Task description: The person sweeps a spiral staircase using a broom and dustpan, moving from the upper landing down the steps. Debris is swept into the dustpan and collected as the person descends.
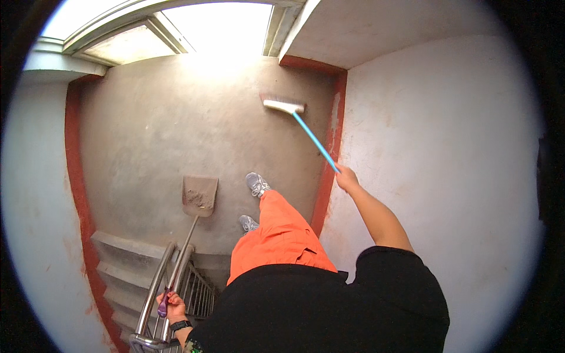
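Note:
My right hand (346, 178) is closed round the upper end of a broom's blue handle (315, 140). The broom head (284, 106), white with dark bristles, touches the concrete floor near the far right and looks slightly blurred. In my left hand (172, 306) is the purple grip (164, 301) of a long-handled dustpan, close beside the metal stair railing. The dustpan's pan (200, 195) lies on the floor left of my feet, with a heap of grey-brown dirt (199, 200) in it.
Concrete steps (126, 276) run along the lower left, beside a shiny metal railing (154, 294). Red-painted bands (73, 153) edge the floor along white walls (435, 153). A bright window (220, 26) stands at the far end. My grey shoes (256, 183) are on the landing.

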Motion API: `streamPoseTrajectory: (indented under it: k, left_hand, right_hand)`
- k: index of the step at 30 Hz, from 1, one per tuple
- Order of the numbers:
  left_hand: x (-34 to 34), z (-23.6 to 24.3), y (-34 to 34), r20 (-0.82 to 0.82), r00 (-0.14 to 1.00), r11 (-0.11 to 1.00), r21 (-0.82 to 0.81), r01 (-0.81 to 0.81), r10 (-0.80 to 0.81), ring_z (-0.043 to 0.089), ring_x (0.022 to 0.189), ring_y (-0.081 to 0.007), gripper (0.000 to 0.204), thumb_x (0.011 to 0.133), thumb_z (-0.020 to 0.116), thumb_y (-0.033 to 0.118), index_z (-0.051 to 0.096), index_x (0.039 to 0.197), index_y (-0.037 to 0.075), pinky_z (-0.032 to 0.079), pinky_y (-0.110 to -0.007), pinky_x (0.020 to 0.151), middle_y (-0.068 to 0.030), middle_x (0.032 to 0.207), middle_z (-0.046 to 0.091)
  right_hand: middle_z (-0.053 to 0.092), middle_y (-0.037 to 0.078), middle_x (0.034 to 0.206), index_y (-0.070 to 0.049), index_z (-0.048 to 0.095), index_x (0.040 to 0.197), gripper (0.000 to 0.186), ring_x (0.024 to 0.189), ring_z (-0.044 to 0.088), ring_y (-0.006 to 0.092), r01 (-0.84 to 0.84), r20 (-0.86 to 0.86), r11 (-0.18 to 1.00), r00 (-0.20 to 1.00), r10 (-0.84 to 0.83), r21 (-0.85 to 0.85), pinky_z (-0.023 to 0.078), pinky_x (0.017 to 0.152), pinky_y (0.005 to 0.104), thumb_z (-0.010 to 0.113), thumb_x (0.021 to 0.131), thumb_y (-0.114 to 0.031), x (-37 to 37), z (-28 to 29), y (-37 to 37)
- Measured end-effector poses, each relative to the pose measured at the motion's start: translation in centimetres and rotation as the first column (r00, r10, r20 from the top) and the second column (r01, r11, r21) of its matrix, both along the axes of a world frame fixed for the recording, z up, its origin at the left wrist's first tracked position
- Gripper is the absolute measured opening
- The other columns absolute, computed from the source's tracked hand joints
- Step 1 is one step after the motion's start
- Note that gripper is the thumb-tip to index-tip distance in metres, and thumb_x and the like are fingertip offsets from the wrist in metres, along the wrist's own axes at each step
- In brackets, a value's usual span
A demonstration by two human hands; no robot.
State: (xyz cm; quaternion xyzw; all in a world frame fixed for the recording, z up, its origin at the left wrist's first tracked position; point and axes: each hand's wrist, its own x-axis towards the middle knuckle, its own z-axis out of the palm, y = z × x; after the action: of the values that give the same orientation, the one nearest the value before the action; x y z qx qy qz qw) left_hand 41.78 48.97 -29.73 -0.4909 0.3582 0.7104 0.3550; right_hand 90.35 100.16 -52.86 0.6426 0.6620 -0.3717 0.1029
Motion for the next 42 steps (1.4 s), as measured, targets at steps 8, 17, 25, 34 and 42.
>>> streamPoseTrajectory:
  k: [8, 17, 25, 34, 42]
  left_hand:
    - [0.3, -0.3, -0.6, -0.007, 1.0, 0.999, 0.037, -0.019, 0.019, 0.041, 0.051, -0.0089, 0.024, 0.077, 0.059, 0.022, 0.043, 0.075, 0.004, 0.033, -0.023, 0.047, -0.002, 0.063, 0.043]
    - [-0.3, 0.3, 0.1, 0.016, 0.998, 0.995, 0.071, 0.066, -0.067, 0.041, 0.051, -0.0089, 0.023, 0.076, 0.059, 0.021, 0.045, 0.074, 0.002, 0.034, -0.022, 0.048, -0.0022, 0.064, 0.042]
    - [0.2, 0.5, 0.0, 0.01, 0.991, 0.988, 0.084, 0.129, -0.13, 0.043, 0.051, -0.0096, 0.023, 0.075, 0.058, 0.021, 0.045, 0.076, 0.002, 0.035, -0.022, 0.046, -0.0045, 0.068, 0.048]
    - [-0.4, -0.4, -1.0, 0.021, 0.993, 0.991, 0.068, 0.113, -0.114, 0.044, 0.051, -0.0095, 0.03, 0.08, 0.056, 0.027, 0.046, 0.077, -0.001, 0.035, -0.022, 0.045, -0.0046, 0.067, 0.047]
    - [-1.0, 0.2, 0.1, 0.023, 0.975, 0.975, 0.047, 0.218, -0.22, 0.044, 0.049, -0.009, 0.033, 0.084, 0.053, 0.027, 0.047, 0.089, -0.005, 0.035, -0.021, 0.044, -0.0037, 0.064, 0.047]
  right_hand:
    - [0.061, 0.014, 0.068, -0.021, 0.056, 0.116, 0.034, 0.048, 0.056, 0.0244, 0.266, 0.062, 0.956, 0.963, -0.261, -0.12, 0.045, 0.046, 0.0377, 0.048, 0.083, -0.02, 3.9, 7.0, 1.0]
    - [0.053, 0.01, 0.055, -0.023, 0.048, 0.125, 0.041, 0.038, 0.049, 0.019, 0.297, 0.13, 0.955, 0.946, -0.295, 0.011, 0.04, 0.034, 0.0359, 0.044, 0.085, -0.015, 1.9, -4.4, 8.5]
    - [0.061, 0.019, 0.096, -0.026, 0.046, 0.125, 0.044, 0.07, 0.062, 0.0306, 0.49, 0.124, 0.799, 0.869, -0.479, -0.348, 0.049, 0.059, 0.0392, 0.046, 0.083, -0.016, 1.2, -0.1, -12.1]
    - [0.047, 0.003, 0.048, -0.019, 0.052, 0.121, 0.036, 0.033, 0.042, 0.0139, 0.419, -0.123, 0.878, 0.882, -0.454, -0.231, 0.035, 0.031, 0.03, 0.047, 0.086, -0.019, 3.5, 2.0, -13.2]
    - [0.053, 0.008, 0.061, -0.024, 0.04, 0.131, 0.051, 0.043, 0.045, 0.0137, 0.494, -0.06, 0.831, 0.85, -0.524, -0.258, 0.043, 0.039, 0.0333, 0.039, 0.083, -0.006, -9.9, -1.4, 4.5]
